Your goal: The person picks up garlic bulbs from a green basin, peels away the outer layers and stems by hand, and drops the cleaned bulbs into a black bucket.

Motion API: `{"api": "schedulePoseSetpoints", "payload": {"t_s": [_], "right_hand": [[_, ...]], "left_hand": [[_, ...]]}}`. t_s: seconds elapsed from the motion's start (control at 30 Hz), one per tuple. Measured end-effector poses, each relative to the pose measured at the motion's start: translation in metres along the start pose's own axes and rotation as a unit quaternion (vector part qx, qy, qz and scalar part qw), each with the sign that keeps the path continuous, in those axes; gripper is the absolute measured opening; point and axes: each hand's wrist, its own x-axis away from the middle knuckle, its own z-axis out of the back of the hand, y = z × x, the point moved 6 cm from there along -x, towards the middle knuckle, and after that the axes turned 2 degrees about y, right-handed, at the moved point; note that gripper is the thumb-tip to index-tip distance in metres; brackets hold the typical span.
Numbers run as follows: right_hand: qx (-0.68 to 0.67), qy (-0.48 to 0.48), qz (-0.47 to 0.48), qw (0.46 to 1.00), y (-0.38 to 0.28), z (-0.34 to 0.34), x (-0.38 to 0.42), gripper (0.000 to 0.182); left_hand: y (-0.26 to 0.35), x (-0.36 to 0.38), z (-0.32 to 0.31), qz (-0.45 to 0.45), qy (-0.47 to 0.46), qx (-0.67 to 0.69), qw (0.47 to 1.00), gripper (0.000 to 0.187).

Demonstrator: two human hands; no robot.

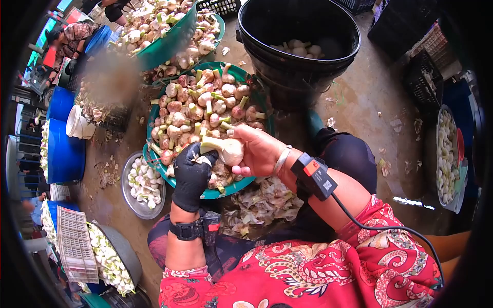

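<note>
A garlic bulb [232, 152] with a thick cut stem rests in the curled fingers of my right hand [262, 150], which is bare and wears a pale bracelet. Close against the stem side is my left hand [192, 174], in a black glove, its fingers bent together. A whitish flap of garlic skin [202, 160] shows between the gloved fingers. Both hands are over the near edge of a green basin [150, 134], which is heaped with unpeeled garlic bulbs [179, 119]. Parts of the left fingers are hidden behind the glove.
Loose garlic skins [264, 208] lie below the basin. A metal bowl [126, 191] of peeled garlic stands at the left. Beyond the basin is a black bucket [280, 77] with pale bulbs inside. Another green tub [169, 43] is piled with garlic. A person [69, 43] sits far left.
</note>
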Motion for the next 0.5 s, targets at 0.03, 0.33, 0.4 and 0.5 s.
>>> {"api": "schedulePoseSetpoints", "payload": {"t_s": [0.03, 0.33, 0.4, 0.5], "right_hand": [[-0.010, -0.007, -0.036, 0.999, 0.004, 0.005, -0.001, 0.029], [0.153, -0.067, 0.149, 0.975, -0.015, -0.001, -0.001, 0.049], [0.219, -0.058, 0.240, 0.944, -0.022, -0.004, 0.003, 0.049], [0.353, -0.037, 0.502, 0.789, -0.028, -0.019, 0.018, 0.069]], "left_hand": [[-0.004, 0.001, -0.001, 0.003, -0.001, 0.001, 1.000, 0.018], [0.030, 0.006, -0.014, -0.013, -0.008, 0.207, 0.978, 0.036], [0.019, 0.001, -0.008, -0.029, -0.015, 0.175, 0.984, 0.034], [0.042, 0.006, -0.008, -0.301, -0.009, -0.207, 0.931, 0.027]]}}
